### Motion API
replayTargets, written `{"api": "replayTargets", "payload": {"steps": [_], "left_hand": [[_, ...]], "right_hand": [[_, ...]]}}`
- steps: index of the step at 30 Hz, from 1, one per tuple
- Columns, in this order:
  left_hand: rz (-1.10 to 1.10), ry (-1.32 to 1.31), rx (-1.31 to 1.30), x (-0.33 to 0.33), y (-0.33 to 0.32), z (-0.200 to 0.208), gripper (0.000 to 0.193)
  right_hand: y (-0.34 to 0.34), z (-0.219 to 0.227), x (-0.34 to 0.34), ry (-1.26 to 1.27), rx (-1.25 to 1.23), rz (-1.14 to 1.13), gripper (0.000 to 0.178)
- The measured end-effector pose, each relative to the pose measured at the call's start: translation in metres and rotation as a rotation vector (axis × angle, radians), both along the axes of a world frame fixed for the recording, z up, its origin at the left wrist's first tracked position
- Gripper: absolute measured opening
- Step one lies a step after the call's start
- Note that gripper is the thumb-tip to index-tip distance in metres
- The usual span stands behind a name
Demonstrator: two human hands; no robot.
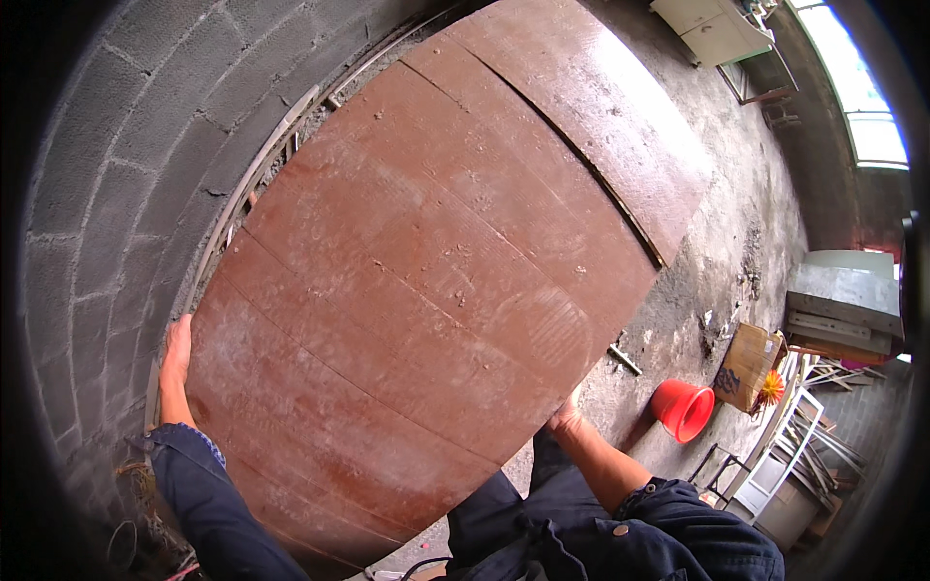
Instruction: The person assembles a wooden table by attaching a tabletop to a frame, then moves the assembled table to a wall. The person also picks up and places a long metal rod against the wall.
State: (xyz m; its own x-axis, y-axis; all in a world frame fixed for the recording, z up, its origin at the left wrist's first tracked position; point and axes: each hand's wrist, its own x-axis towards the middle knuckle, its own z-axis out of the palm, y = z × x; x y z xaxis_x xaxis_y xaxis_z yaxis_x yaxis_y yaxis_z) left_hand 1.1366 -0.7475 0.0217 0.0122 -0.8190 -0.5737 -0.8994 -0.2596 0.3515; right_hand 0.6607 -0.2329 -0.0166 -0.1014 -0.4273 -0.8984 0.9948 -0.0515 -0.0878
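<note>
A large reddish-brown board (387, 261), scuffed and dotted with crumbs of dried dirt, fills the middle of the view. My left hand (176, 351) is closed around its left edge, close to the block wall. On the right edge, my right hand (568, 412) grips the same board; its fingers are partly hidden underneath. Beyond a dark seam lies a second, shinier reddish-brown board (591, 87). Which of the two overlaps the other I cannot tell.
A grey block wall (126, 165) runs along the left, with thin strips of material (262, 160) at its foot. To the right on the concrete floor stand a red bucket (684, 411) and a cardboard box (748, 366). Farther right are a white frame (775, 465) and a pale cabinet (717, 34).
</note>
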Motion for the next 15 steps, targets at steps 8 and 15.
{"api": "replayTargets", "payload": {"steps": [8, 15], "left_hand": [[-0.03, -0.131, -0.032, 0.057, -0.011, -0.027, 0.073], [-0.033, -0.066, 0.023, -0.001, -0.005, 0.001, 0.071]], "right_hand": [[-0.015, 0.003, -0.001, -0.058, -0.094, -0.033, 0.082], [-0.011, 0.008, -0.002, -0.089, -0.009, -0.105, 0.072]]}}
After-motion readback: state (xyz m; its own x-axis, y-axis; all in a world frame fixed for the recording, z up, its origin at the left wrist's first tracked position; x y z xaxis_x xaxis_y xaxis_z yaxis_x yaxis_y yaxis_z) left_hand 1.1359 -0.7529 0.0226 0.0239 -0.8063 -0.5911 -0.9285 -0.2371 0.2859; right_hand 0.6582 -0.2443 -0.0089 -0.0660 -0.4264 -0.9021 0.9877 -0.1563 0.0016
